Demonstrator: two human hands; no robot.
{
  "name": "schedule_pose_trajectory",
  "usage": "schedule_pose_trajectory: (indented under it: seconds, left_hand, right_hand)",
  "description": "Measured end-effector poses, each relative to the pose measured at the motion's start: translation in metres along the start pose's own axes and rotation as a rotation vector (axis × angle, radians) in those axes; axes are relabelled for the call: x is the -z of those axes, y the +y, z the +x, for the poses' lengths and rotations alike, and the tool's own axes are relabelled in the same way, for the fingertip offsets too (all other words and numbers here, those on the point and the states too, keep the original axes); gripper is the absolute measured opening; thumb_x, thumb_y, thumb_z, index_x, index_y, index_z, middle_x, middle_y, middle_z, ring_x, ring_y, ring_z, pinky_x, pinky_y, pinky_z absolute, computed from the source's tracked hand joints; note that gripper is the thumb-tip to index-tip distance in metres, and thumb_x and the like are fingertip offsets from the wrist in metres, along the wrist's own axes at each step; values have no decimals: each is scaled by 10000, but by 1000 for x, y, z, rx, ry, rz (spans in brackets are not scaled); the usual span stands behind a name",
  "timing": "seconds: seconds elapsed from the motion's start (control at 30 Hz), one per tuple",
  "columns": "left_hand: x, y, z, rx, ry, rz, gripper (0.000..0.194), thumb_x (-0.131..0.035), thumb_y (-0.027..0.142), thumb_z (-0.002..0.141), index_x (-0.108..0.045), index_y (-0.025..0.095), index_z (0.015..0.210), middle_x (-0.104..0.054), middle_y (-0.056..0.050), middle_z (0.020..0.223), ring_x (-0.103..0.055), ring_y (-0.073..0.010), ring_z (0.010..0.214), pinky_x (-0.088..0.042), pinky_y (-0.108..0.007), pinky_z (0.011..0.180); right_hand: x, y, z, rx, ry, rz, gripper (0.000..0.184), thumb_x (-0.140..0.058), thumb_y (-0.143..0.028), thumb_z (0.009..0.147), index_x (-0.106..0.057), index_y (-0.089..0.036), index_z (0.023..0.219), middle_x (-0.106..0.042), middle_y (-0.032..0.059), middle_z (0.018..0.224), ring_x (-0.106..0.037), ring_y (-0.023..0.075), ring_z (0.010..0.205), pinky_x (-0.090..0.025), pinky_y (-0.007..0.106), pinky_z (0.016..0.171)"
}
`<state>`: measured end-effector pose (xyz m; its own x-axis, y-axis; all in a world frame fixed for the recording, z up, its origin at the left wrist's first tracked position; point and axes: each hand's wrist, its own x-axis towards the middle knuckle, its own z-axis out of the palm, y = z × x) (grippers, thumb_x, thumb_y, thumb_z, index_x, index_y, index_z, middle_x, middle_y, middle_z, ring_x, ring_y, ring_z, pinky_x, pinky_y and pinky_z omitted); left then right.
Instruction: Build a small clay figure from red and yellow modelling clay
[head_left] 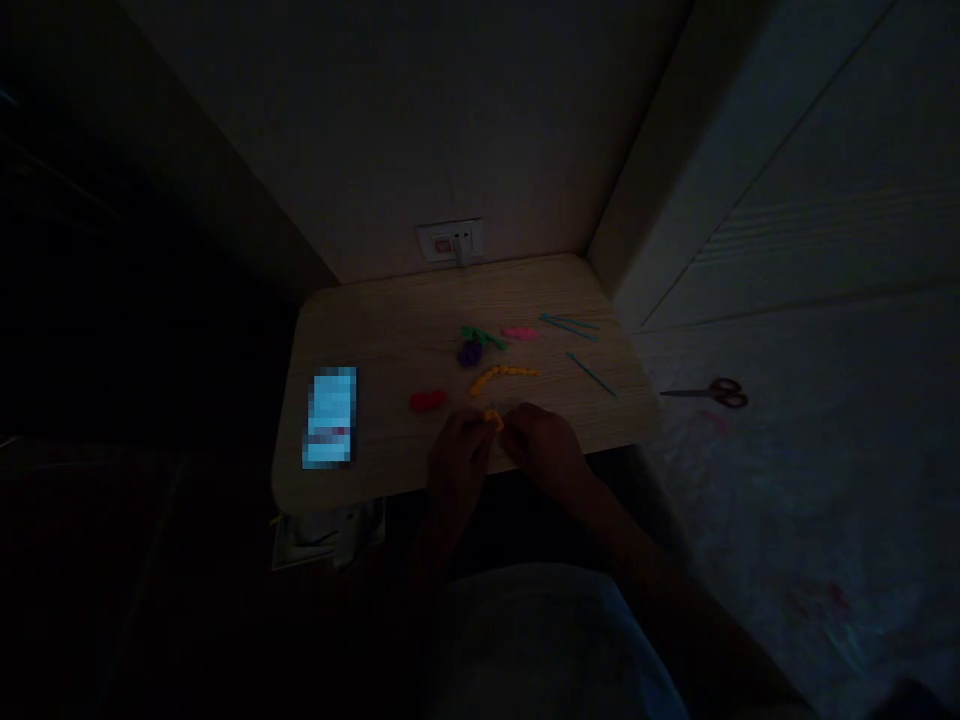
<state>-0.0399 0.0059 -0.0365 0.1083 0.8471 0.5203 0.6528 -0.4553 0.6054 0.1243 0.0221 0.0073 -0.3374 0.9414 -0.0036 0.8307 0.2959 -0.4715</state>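
In dim light at the front edge of a small wooden table (390, 450), my left hand (456, 450) and my right hand (546, 445) meet fingertip to fingertip. Between them they pinch a small orange piece (493, 419); its material is too dark to make out. Just beyond lies a curved orange strip (502, 371) with dark marks along it. A red lump (427, 400) is left of my hands. Farther back, a dark purple cluster (470, 354) touches a green branching piece (486, 337), with a pink lump (520, 333) to their right.
Thin teal sticks (591, 374) lie on the table's right side. A lit phone (330, 417) rests at the left. Behind the table is a wall socket (451, 241) with a plug in it. Scissors (705, 393) lie off the right edge on a pale sheeted surface (810, 480).
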Motion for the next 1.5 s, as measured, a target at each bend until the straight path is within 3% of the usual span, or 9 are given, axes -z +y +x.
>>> schedule_pose_trajectory:
  seconds: [0.2,0.47,0.7,0.93,1.17,1.5]
  left_hand:
    - [-4,-3,-7,-87,3,88,220,-582,183,1018,-714,198,1194,-730,-115,1265,-702,-245,1189,-613,-438,1018]
    - [-2,-3,-12,-79,-59,44,300,-543,137,1021,-693,218,1267,-734,-90,1318,-701,-224,1232,-606,-432,1065]
    - [-4,-6,-13,-77,-51,12,297,-562,111,1006,-703,210,1247,-739,-91,1314,-710,-219,1222,-618,-426,1056]
    - [-4,-6,-13,-71,-55,-9,338,-541,100,1010,-691,232,1282,-728,-78,1345,-699,-213,1249,-608,-431,1079]
    - [-4,-4,-12,-40,-68,1,319,-543,105,1004,-714,229,1244,-747,-83,1306,-717,-219,1217,-614,-434,1067]
    - [0,-3,-6,-9,-111,-28,313,-517,130,1010,-676,245,1253,-741,-79,1288,-710,-228,1204,-605,-453,1056]
  right_hand:
    - [-6,-5,0,-54,17,-7,156,-556,-172,997,-710,-163,973,-724,102,981,-664,213,820,-420,306,712]
    - [-6,-1,-4,-131,83,64,114,-587,-148,944,-672,-167,869,-719,80,868,-638,204,760,-409,307,701]
    - [1,-8,0,-97,0,33,171,-545,-154,975,-694,-167,892,-744,97,903,-664,206,789,-406,304,719]
    - [5,-9,2,-163,-11,-23,168,-531,-153,978,-690,-154,923,-750,116,913,-677,219,809,-415,308,726]
    - [4,-13,2,-105,-78,-27,181,-517,-139,990,-697,-139,991,-754,129,968,-682,224,841,-422,311,732]
    - [6,0,2,-4,-70,13,188,-530,-173,991,-715,-165,1025,-769,121,994,-699,238,887,-449,313,772]
